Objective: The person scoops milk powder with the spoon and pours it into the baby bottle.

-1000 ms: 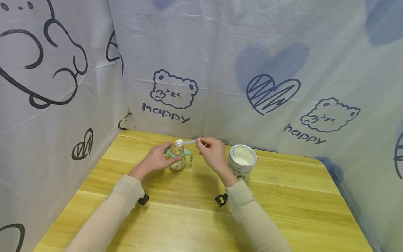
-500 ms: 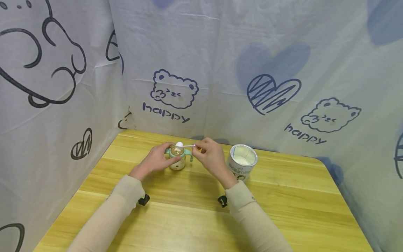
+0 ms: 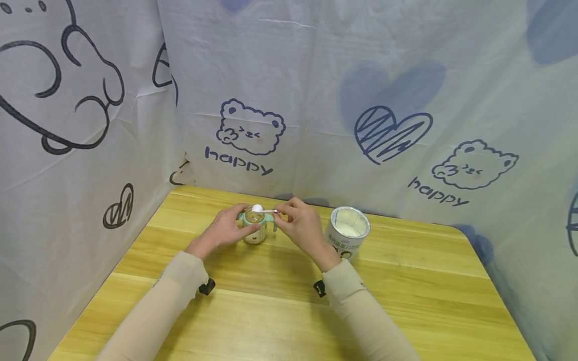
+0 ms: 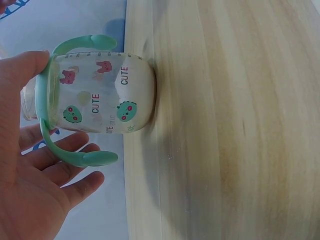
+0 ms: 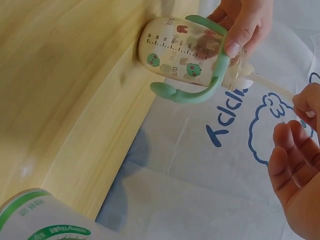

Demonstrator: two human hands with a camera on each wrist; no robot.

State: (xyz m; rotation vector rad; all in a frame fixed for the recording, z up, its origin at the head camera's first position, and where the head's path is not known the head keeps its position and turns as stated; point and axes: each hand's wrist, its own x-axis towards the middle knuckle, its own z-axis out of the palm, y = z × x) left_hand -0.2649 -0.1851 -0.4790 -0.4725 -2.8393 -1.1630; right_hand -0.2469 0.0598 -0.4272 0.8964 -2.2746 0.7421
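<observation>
A clear baby bottle (image 4: 100, 95) with a mint-green collar, two handles and printed animals stands upright on the table, pale contents inside and its mouth uncovered. My left hand (image 3: 227, 226) grips it around the collar, thumb on the near side. My right hand (image 3: 301, 223) pinches the end of a white measuring scoop (image 5: 272, 86) between thumb and fingers. The scoop's bowl is right at the bottle's mouth, its rounded white outside turned up in the head view. To the right of the bottle is an opened milk powder can (image 3: 346, 245), pale powder visible inside.
The wooden table (image 3: 271, 321) runs back to a white printed cloth (image 3: 307, 160) hung behind it. More cloth encloses the left and right sides. The can stands close beside my right forearm.
My right hand has moved slightly left and tipped the scoop over at the bottle's mouth; the heaped powder seen earlier no longer shows. My left hand and the bottle have stayed put.
</observation>
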